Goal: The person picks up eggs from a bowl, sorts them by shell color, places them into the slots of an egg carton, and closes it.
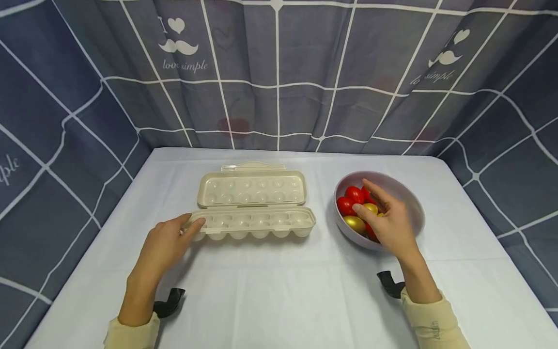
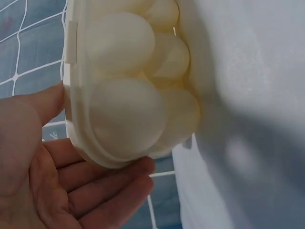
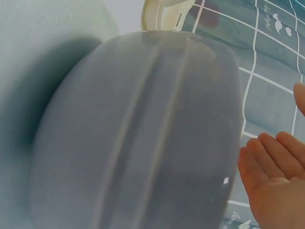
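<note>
At the left of the head view, the left hand (image 1: 167,245) held the near end of a cream egg carton (image 1: 257,221), thumb and fingers pinching its rim. The carton lay just left of the frame's centre, lid folded back. Right of centre, the right hand (image 1: 391,225) hovered over a pinkish bowl (image 1: 410,206), thumb and fingers spread wide around nothing, above red eggs (image 1: 346,206) and golden eggs (image 1: 355,224).

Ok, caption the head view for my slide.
Left hand holding an open egg carton, right hand over a bowl of red and gold eggs.
</note>
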Demonstrator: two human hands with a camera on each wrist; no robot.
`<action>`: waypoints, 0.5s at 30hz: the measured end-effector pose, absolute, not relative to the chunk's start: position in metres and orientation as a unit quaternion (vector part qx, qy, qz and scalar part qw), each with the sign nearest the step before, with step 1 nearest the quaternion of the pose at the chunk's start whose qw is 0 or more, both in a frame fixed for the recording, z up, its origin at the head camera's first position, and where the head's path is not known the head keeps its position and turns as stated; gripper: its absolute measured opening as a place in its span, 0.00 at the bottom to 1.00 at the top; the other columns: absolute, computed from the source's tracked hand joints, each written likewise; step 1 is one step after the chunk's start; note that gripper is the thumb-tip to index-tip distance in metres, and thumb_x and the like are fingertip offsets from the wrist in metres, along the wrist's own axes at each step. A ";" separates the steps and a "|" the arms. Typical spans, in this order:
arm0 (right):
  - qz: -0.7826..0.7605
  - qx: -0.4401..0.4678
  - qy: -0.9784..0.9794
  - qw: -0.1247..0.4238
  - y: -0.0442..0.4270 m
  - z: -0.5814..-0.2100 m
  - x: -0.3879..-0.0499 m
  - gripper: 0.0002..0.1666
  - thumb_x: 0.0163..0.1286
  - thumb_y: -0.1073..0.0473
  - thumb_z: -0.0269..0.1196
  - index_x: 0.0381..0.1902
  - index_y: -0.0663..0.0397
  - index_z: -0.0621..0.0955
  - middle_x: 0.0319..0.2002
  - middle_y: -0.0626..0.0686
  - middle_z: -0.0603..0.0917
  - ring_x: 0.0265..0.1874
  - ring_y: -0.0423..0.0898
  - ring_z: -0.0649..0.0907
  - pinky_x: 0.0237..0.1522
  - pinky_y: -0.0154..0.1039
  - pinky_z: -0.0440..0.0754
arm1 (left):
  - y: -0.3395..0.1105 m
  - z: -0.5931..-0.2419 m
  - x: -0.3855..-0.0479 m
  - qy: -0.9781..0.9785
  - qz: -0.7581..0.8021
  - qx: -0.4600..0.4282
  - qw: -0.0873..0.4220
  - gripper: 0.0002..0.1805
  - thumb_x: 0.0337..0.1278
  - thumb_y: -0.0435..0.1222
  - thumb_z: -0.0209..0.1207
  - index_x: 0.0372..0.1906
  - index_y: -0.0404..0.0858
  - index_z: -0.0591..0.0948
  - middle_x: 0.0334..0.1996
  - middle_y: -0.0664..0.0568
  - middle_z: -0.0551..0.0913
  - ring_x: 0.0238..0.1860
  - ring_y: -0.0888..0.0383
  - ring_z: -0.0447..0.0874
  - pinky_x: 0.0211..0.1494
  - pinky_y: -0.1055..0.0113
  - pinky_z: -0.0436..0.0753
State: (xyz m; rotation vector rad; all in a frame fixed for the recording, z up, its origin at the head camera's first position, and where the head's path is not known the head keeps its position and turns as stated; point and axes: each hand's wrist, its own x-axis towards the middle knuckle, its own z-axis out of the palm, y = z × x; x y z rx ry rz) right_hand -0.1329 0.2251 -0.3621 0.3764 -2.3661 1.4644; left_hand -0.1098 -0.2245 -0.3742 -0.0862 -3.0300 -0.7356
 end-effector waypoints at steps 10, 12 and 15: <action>0.582 0.098 -0.798 0.119 0.236 -0.369 -0.140 0.32 0.63 0.72 0.67 0.64 0.72 0.73 0.62 0.66 0.76 0.64 0.52 0.75 0.61 0.31 0.71 | -0.238 -0.371 -0.111 -0.960 -0.266 -0.075 -0.043 0.38 0.72 0.57 0.49 0.65 0.26 0.72 0.50 0.30 0.81 0.54 0.34 0.77 0.56 0.39 0.73; 0.580 0.093 -0.801 0.111 0.237 -0.370 -0.142 0.32 0.64 0.70 0.67 0.64 0.72 0.72 0.62 0.66 0.76 0.64 0.54 0.74 0.61 0.32 0.71 | -0.239 -0.373 -0.111 -0.959 -0.268 -0.083 -0.042 0.31 0.71 0.56 0.52 0.57 0.30 0.76 0.39 0.38 0.83 0.47 0.40 0.80 0.50 0.44 0.76; 0.575 0.087 -0.809 0.092 0.237 -0.372 -0.145 0.31 0.65 0.68 0.67 0.65 0.71 0.72 0.62 0.65 0.76 0.63 0.59 0.74 0.61 0.32 0.71 | -0.241 -0.378 -0.110 -0.958 -0.272 -0.088 -0.038 0.22 0.68 0.54 0.56 0.39 0.38 0.72 0.24 0.53 0.70 0.36 0.50 0.74 0.39 0.55 0.72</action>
